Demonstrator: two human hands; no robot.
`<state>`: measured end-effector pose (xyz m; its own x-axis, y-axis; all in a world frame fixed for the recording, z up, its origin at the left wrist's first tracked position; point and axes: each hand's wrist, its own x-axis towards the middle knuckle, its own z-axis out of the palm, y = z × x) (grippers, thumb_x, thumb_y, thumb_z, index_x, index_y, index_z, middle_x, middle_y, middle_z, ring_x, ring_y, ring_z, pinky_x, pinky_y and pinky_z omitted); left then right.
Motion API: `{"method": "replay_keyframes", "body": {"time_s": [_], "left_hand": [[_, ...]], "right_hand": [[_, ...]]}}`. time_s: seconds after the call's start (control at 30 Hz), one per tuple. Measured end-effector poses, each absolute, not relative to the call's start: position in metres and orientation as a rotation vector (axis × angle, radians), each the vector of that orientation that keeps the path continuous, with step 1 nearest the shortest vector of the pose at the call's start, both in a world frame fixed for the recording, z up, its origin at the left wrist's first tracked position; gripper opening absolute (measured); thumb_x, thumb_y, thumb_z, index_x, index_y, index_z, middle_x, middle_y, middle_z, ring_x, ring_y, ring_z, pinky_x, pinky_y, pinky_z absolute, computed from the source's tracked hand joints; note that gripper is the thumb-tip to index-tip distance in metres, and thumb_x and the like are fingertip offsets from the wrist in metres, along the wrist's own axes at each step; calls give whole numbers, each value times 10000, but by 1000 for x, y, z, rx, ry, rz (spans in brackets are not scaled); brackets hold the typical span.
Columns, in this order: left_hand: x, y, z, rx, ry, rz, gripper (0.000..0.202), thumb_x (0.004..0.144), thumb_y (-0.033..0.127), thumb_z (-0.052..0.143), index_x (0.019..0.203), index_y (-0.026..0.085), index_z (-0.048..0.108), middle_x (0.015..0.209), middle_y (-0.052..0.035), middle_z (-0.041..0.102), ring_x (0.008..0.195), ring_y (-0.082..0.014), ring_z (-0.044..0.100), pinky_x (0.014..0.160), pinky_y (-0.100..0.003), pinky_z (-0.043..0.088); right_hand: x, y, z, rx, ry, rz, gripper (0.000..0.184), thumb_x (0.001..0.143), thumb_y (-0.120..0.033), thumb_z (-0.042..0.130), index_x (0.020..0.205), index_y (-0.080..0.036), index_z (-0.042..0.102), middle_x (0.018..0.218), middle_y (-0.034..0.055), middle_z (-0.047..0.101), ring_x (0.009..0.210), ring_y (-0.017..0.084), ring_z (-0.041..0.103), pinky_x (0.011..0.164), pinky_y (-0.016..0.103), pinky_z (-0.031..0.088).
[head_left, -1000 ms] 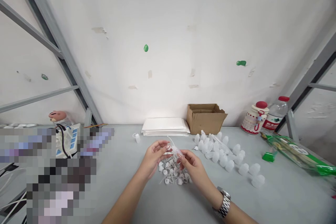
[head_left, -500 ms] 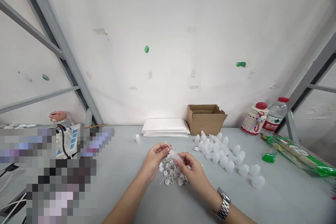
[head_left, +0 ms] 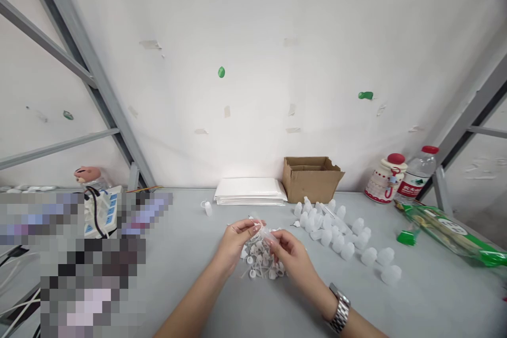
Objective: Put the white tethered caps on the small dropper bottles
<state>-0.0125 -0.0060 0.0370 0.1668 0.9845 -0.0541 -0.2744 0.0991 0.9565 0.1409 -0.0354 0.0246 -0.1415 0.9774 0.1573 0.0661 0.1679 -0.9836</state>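
The fingertips [head_left: 254, 227] of the left hand [head_left: 234, 245] are closed on one end of a small clear tube [head_left: 264, 233], and the right hand [head_left: 292, 256] pinches the other end, so the tube lies between both hands, a little below the centre of the frame. Just under it a pile of white caps [head_left: 259, 268] rests on the grey table [head_left: 190, 290]. To the right lie many small white bottles [head_left: 336, 235]. At the far right stands a water bottle [head_left: 415, 178] with a red label (its writing is too small to read).
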Motion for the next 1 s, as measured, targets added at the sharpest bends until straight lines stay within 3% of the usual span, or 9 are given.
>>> {"method": "replay_keyframes", "body": {"time_s": [0.13,0.3,0.4,0.57,0.67,0.87,1.0], "left_hand": [[-12,-7,39,1097,944,1198,248,635,337,700,816,167,694,970,-62,684,892,-202,598,806,-293,436],[-10,-7,41,1070,1002,1241,262,605,337,718,792,157,686,934,-70,691,889,-210,600,792,-298,445],[-10,-7,42,1065,1006,1243,272,588,347,725,779,157,685,921,-73,695,886,-218,604,796,-311,444],[-13,-7,44,1095,967,1214,232,605,337,719,751,161,679,906,-62,698,896,-212,602,809,-304,434],[-14,-7,44,1084,964,1211,233,616,339,712,761,159,676,919,-68,696,929,-220,595,828,-301,423],[-17,-5,41,1004,976,1227,255,609,342,719,767,149,668,898,-78,698,878,-214,604,794,-295,422],[-18,-5,41,1002,904,1195,235,608,319,726,752,143,661,898,-82,694,863,-204,601,794,-293,415]], "right_hand": [[139,-29,22,-988,-1361,1421,382,808,-524,440,638,-188,509,500,-35,497,416,106,448,464,250,364],[138,-28,18,-1013,-1301,1338,319,745,-490,561,867,-196,540,569,-43,526,479,114,487,469,238,386],[138,-28,19,-1017,-1282,1315,311,708,-462,617,843,-196,531,589,-37,554,508,116,503,483,233,393],[141,-29,23,-1035,-1357,1430,408,792,-568,430,681,-186,521,424,-43,502,379,101,426,434,234,342],[140,-30,25,-1050,-1401,1409,471,819,-582,355,670,-172,533,431,-34,497,381,100,425,434,233,342],[141,-29,21,-1074,-1423,1199,358,740,-495,570,919,-186,547,652,-19,549,584,132,525,554,248,418],[141,-29,21,-1059,-1455,1283,376,791,-551,456,725,-187,520,539,-22,533,485,121,491,502,248,391]]}}
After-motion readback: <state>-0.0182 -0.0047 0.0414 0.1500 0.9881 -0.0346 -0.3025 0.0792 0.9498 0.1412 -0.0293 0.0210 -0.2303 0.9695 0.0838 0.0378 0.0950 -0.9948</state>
